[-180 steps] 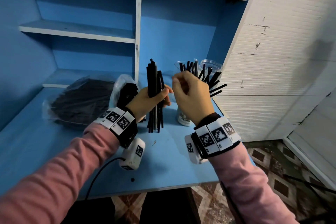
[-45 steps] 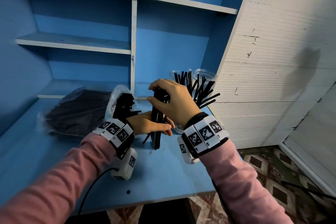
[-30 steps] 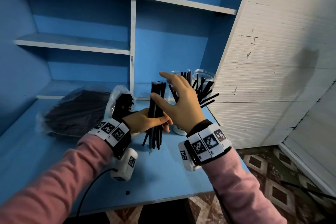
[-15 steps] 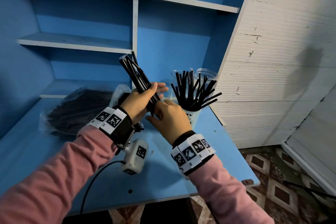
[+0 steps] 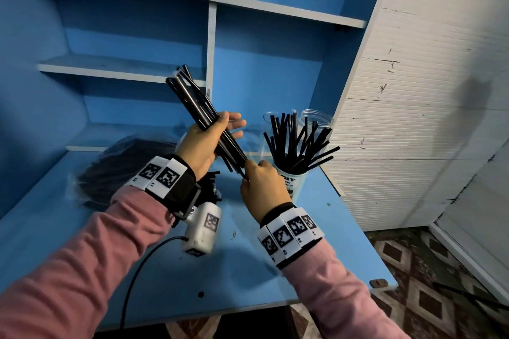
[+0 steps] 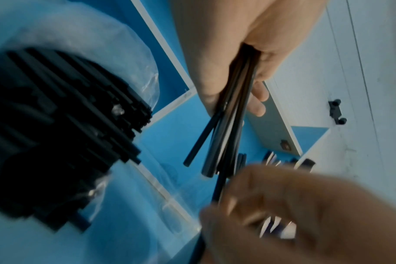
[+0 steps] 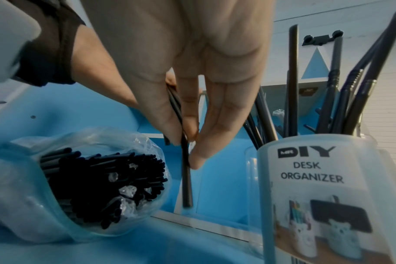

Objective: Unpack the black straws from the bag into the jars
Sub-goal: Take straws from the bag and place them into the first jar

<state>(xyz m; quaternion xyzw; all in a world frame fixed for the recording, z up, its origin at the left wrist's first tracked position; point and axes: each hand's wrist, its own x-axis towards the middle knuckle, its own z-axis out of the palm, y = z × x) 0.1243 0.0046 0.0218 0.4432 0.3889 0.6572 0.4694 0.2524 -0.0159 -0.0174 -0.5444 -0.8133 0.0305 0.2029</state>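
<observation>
My left hand (image 5: 224,129) holds a bundle of black straws (image 5: 201,110) above the table, tilted with its top end to the upper left; the left wrist view shows the thumb and fingers clamping the bundle (image 6: 234,114). My right hand (image 5: 248,172) pinches the lower end of one straw (image 7: 186,178) sticking out of the bundle. To the right stands a jar (image 5: 293,184) with a DIY label (image 7: 305,151), holding several black straws. A second clear jar (image 5: 316,121) stands behind it. The clear bag (image 5: 115,170) full of black straws (image 7: 97,187) lies to the left.
Everything sits on a blue table (image 5: 248,270) with blue shelves (image 5: 110,67) behind. A white slatted panel (image 5: 413,118) rises just right of the jars. The table's front edge and a patterned floor (image 5: 427,297) are to the lower right. A black cable (image 5: 143,264) trails from my left wrist.
The bundle, which stood upright on the table a second ago, is now lifted and tilted with its top to the left. My right hand went from the top to the lower end.
</observation>
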